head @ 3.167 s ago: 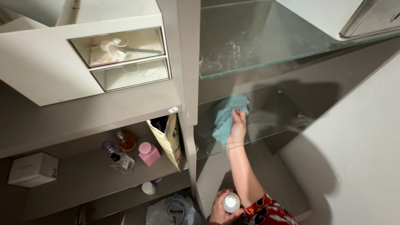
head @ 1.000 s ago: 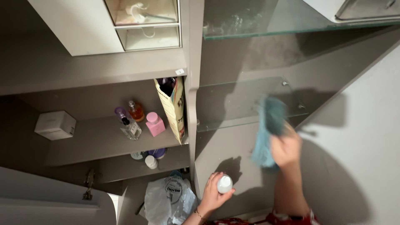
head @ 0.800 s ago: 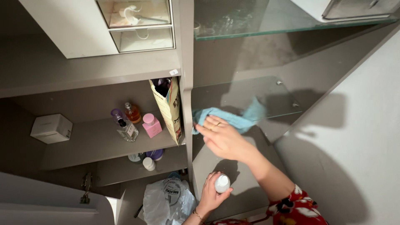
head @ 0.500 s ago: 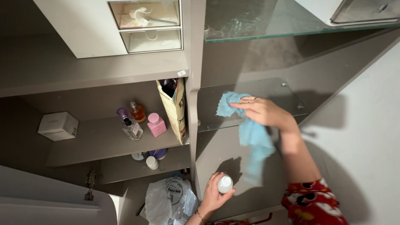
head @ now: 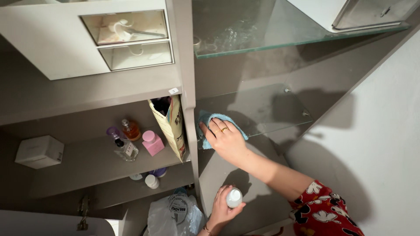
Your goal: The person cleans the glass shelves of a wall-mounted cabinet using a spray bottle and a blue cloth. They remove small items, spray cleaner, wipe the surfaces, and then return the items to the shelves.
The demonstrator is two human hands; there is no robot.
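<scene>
The grey cabinet [head: 188, 87] carries a clear glass lower shelf [head: 262, 107] in its right bay. The right hand [head: 225, 140] lies flat, fingers spread, pressing a crumpled light blue cloth [head: 208, 120] onto the shelf's front left corner, beside the divider. Below, the left hand [head: 221, 209] is closed around a small white-capped bottle [head: 234, 197]. A pink square bottle [head: 152, 143] stands on the left wooden shelf [head: 87, 164].

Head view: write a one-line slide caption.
Right hand presses a blue cloth on the lower glass shelf; left hand holds a small white-capped bottle.
</scene>
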